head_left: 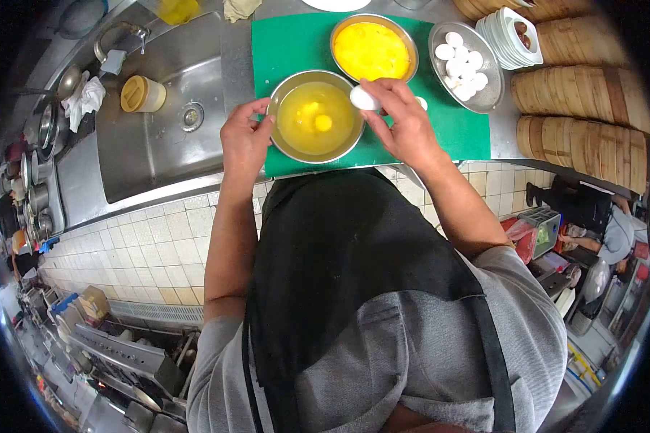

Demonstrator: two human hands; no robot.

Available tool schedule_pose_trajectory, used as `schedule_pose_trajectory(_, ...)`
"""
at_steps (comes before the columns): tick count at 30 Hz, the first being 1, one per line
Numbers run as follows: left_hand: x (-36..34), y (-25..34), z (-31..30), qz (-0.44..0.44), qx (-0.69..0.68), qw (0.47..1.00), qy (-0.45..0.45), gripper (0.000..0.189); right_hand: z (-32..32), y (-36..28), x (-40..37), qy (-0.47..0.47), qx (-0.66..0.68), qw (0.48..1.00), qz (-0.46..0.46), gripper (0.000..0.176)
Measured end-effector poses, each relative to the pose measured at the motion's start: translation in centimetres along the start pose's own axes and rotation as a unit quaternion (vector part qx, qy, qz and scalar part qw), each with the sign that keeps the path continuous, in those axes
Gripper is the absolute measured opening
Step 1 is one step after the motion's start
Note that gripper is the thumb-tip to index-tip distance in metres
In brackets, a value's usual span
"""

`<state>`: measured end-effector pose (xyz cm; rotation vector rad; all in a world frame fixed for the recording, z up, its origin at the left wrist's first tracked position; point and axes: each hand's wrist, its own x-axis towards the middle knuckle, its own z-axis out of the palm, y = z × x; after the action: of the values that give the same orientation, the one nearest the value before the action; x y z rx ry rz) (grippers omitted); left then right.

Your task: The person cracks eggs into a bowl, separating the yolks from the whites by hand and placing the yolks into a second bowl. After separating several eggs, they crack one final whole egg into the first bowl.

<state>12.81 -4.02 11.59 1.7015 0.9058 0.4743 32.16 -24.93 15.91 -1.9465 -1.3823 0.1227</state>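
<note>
A metal bowl [274, 144] of egg white with a little yolk in it stands on the green cutting board [440, 137]. My left hand [245, 137] grips this bowl by its left rim, thumb and fingers on either side. Between the fingertips of my right hand [404, 119] is a white egg [365, 98], right at the bowl's right rim. Behind stands a second metal bowl [334, 36], filled with bright yellow yolks. To the right, a perforated metal bowl [485, 99] holds several whole white eggs [464, 65]. Part of a white rounded thing shows beside my right hand.
A steel sink [159, 159] lies to the left, with a yellowish tub [143, 94] in it and a faucet [119, 32] above. Stacked bamboo steamers [578, 90] and white plates [502, 40] line the right side. At the far right is another person [614, 231].
</note>
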Motion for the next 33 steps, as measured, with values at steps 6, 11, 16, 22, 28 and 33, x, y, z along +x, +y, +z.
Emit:
schedule_pose_trajectory(6,0.0,-0.2,0.1,0.001,-0.013,1.000,-0.004,0.029,0.1,0.3,0.0,-0.058,-0.040,0.997,-0.012,0.047)
schedule_pose_trajectory(11,-0.2,0.4,-0.4,0.107,0.119,0.987,0.007,0.035,-0.2,-1.3,1.1,0.000,0.127,0.990,0.054,0.046)
schedule_pose_trajectory(16,0.0,4.8,1.0,0.224,0.016,0.970,-0.091,0.042,1.5,-0.3,3.5,-0.089,0.345,0.904,0.236,0.033)
schedule_pose_trajectory(22,1.9,5.0,2.3,0.188,-0.049,0.958,-0.211,0.043,2.1,-1.3,6.0,-0.153,0.457,0.809,0.337,0.027)
schedule_pose_trajectory(28,1.9,3.5,2.8,0.153,-0.066,0.971,-0.171,0.043,2.7,-0.9,5.7,-0.164,0.433,0.833,0.304,0.033)
schedule_pose_trajectory(33,1.5,3.3,3.3,0.151,0.024,0.982,-0.115,0.043,3.5,-1.3,5.1,-0.137,0.250,0.935,0.211,0.038)
